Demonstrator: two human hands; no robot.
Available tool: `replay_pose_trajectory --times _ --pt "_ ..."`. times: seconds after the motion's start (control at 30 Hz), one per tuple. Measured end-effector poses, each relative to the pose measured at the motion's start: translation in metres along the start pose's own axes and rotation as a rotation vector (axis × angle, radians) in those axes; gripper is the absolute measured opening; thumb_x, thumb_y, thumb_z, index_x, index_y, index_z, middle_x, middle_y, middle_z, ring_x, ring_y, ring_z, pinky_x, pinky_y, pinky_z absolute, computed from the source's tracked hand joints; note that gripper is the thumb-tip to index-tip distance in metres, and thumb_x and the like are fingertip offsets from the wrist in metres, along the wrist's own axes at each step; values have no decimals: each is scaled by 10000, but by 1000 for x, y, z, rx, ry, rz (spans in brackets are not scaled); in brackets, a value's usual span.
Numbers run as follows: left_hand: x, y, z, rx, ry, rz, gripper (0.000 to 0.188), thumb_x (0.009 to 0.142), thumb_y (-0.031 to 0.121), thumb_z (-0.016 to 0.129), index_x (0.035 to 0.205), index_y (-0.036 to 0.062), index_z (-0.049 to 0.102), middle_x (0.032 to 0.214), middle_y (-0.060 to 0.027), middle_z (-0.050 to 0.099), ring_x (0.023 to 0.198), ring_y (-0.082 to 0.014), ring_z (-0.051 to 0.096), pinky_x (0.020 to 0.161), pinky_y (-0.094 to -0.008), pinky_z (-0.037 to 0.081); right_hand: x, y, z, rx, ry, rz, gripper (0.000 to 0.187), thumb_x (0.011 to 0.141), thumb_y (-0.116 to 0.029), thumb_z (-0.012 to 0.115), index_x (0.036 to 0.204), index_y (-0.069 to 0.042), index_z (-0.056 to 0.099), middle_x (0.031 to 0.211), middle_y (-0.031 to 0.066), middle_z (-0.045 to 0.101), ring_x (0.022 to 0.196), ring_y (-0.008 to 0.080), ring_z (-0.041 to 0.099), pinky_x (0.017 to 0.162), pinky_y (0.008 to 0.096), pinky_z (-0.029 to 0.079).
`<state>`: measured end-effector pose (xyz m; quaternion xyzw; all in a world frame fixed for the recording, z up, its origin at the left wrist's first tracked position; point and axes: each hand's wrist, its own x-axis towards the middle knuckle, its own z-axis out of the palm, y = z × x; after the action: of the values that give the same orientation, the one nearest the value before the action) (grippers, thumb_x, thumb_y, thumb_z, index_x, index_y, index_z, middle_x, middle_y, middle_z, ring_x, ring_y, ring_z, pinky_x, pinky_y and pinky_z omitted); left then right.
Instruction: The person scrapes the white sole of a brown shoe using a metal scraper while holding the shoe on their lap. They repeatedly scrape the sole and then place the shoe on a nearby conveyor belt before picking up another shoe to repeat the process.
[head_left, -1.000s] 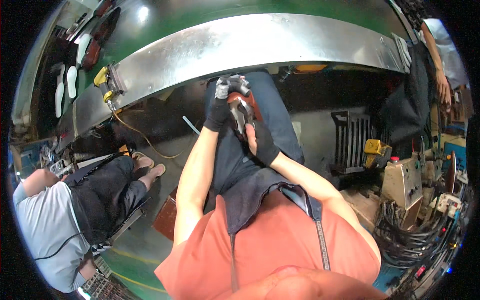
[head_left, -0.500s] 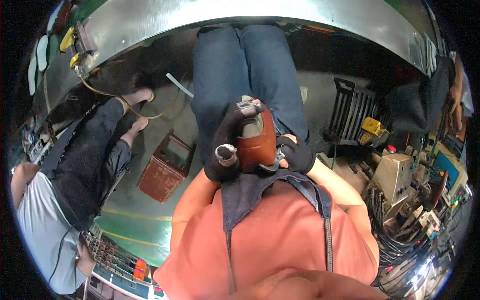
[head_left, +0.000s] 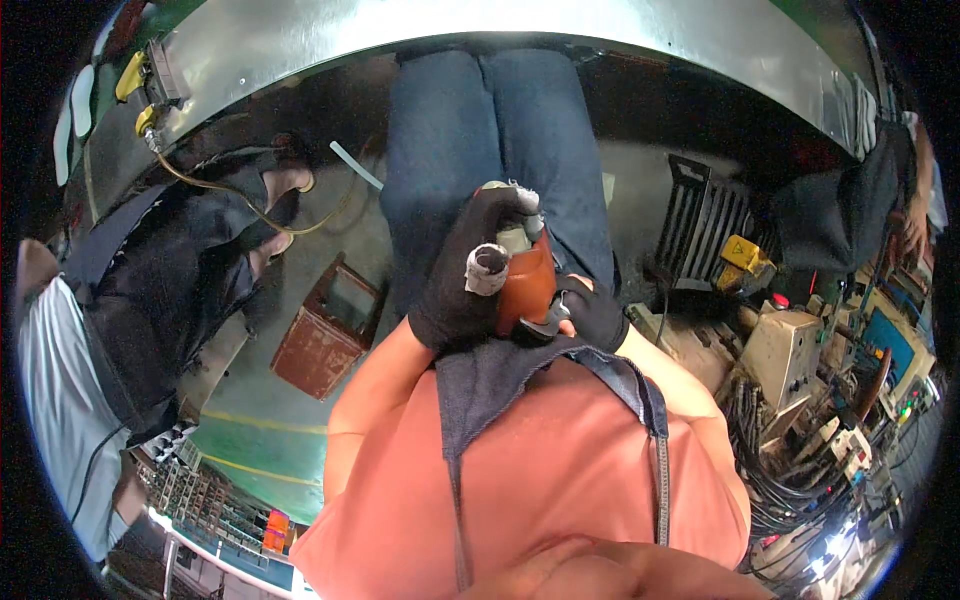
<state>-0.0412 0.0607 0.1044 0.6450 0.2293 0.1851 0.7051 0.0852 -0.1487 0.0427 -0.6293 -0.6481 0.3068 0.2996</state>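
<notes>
Above my lap is a brown leather shoe upper (head_left: 530, 282) with a pale grey part showing in its upper opening, perhaps a last. My left hand (head_left: 465, 270), in a black glove with white tape round the thumb and fingertips, is wrapped over its left side and top. At the lower right of the upper, my black-gloved right hand (head_left: 594, 314) is closed round a curved grey metal tool (head_left: 543, 326), whose kind I cannot make out. This tool lies against the lower end of the leather. My palms and the underside of the upper are hidden.
A shiny metal bench (head_left: 480, 22) curves across the front. At left are a seated co-worker (head_left: 150, 300), a brown stool (head_left: 325, 335) and a hose (head_left: 215, 190). A black slatted chair (head_left: 700, 220) and machinery with cables (head_left: 785, 360) stand at right.
My left hand has shifted right and turned further over the upper, covering more of it. My right hand stays nearly in place. At left, the co-worker has moved slightly left and down.
</notes>
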Motion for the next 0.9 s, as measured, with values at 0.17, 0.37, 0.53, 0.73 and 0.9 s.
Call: replay_pose_trajectory --times 0.17,0.37,0.53,0.73,0.9 --pt "-7 -29 6 -179 28 -43 499 917 469 415 1131 22 477 1122 -130 512 1106 -240 493 966 -363 359 -5 26 18 165 82 -61 508 826 -496 535 868 11 555 988 174 564 908 370 562 807 453 452" --pt "-2 -68 6 -337 186 -127 498 920 488 356 1083 53 536 1203 -132 519 1198 -264 447 1009 -384 326 1 20 11 112 82 -50 555 863 -534 462 839 15 543 968 179 558 897 376 559 807 455 451" --pt "11 -65 -3 -146 55 17 376 902 404 425 949 74 600 1056 -102 606 1144 -271 493 989 -395 354 2 22 10 96 82 -47 542 857 -519 483 852 20 548 979 184 557 906 380 559 815 458 451" --pt "6 -55 -10 -29 -59 208 271 907 328 482 916 85 600 989 -86 618 1034 -251 548 948 -390 387 1 26 17 68 122 -124 509 876 -478 481 852 26 547 997 204 551 915 392 553 820 457 450" --pt "30 -41 -26 -593 -127 140 299 953 298 424 1005 52 584 979 -87 628 970 -211 581 905 -336 439 37 -31 -29 -25 48 180 382 921 -339 469 931 27 579 1015 206 547 931 370 552 835 433 443"
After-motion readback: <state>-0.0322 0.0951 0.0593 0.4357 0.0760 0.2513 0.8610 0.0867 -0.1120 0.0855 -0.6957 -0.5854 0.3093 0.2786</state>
